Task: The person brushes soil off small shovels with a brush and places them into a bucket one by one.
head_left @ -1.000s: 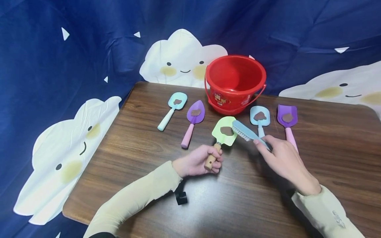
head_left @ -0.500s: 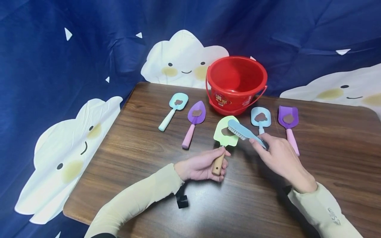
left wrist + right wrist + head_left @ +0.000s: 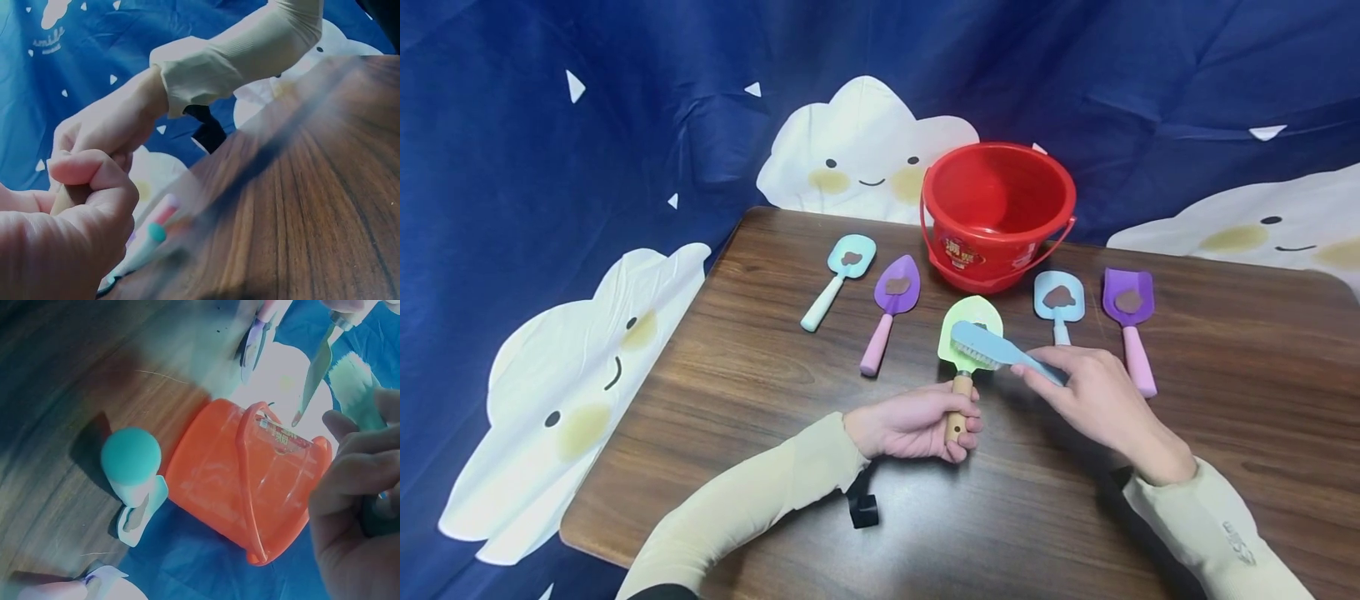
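My left hand (image 3: pixel 925 421) grips the wooden handle (image 3: pixel 959 408) of a light green trowel (image 3: pixel 952 313), whose blade is raised over the table. In my right hand (image 3: pixel 1097 392) is a blue brush (image 3: pixel 981 337), its white bristles lying on or just over the trowel blade. The brush head covers most of a brown patch on that blade. In the right wrist view, the bristles (image 3: pixel 351 370) and the trowel blade (image 3: pixel 315 375) appear side by side. Fingers (image 3: pixel 103 187) curl round the handle in the left wrist view.
A red bucket (image 3: pixel 992 250) stands behind the trowel. To the left lie a mint shovel (image 3: pixel 842 265) and a purple pointed trowel (image 3: pixel 897 271); to the right, a light blue shovel (image 3: pixel 1060 281) and a purple shovel (image 3: pixel 1127 283). Each bears a brown patch. The wooden table (image 3: pixel 760 375) meets a blue curtain.
The brush has moved left and down across the green trowel's blade, covering more of the brown patch. The left hand has turned the trowel more upright and shifted slightly right.
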Demonstrator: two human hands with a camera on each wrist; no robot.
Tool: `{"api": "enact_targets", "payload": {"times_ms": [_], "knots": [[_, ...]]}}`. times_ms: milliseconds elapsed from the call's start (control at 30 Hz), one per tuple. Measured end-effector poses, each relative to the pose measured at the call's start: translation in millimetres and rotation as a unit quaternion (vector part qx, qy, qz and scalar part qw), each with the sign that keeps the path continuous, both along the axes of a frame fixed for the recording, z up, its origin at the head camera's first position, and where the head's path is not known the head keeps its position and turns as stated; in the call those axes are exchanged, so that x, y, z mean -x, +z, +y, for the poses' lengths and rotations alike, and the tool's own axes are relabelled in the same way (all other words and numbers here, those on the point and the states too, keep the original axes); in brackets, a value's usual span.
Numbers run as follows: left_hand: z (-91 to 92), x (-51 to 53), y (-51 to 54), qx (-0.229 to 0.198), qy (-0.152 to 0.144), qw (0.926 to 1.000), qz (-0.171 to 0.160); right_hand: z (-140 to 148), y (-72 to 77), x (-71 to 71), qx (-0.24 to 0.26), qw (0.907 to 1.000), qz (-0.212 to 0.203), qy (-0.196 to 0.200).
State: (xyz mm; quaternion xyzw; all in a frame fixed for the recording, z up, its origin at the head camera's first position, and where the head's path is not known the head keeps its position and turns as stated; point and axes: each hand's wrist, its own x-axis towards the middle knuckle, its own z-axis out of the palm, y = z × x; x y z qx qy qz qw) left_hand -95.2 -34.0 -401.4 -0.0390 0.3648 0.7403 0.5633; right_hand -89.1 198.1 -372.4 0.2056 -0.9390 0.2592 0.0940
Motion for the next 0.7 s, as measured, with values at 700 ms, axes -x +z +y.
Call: {"api": "enact_targets", "payload": {"times_ms": [700], "knots": [[0.5, -4.0, -0.1, 0.028, 0.011, 0.999, 0.033, 1.8, 1.3, 9.3, -0.016, 0.9981, -0.031, 0.052]]}}
